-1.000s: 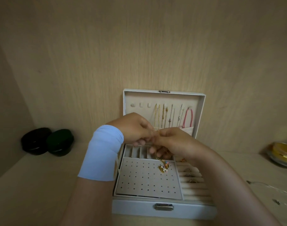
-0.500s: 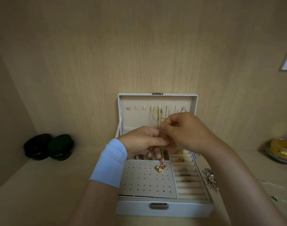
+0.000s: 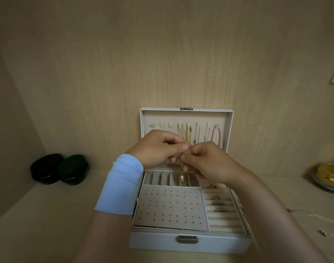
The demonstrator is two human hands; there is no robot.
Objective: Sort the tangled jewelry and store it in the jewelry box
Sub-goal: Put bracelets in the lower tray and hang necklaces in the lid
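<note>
A white jewelry box (image 3: 189,243) stands open on the shelf, its lid (image 3: 186,116) upright against the back wall. Several gold and silver chains and a pink cord (image 3: 216,136) hang from hooks in the lid. My left hand (image 3: 158,149) and my right hand (image 3: 208,164) meet above the box's small compartments. Both pinch a thin gold necklace (image 3: 185,148); its pendant (image 3: 182,177) dangles below my fingers. Rings (image 3: 217,203) sit in the padded rolls at the right of the tray. The perforated earring panel (image 3: 170,207) holds nothing.
Two dark round cases, one black (image 3: 45,168) and one green (image 3: 73,169), sit at the left against the wall. A glass bowl with gold contents (image 3: 328,177) stands at the far right. Thin chains and small pieces (image 3: 314,217) lie on the shelf right of the box.
My left hand has risen level with the right, and both have shifted slightly left in front of the lid. The pendant has been lifted higher, off the earring panel toward the small compartments.
</note>
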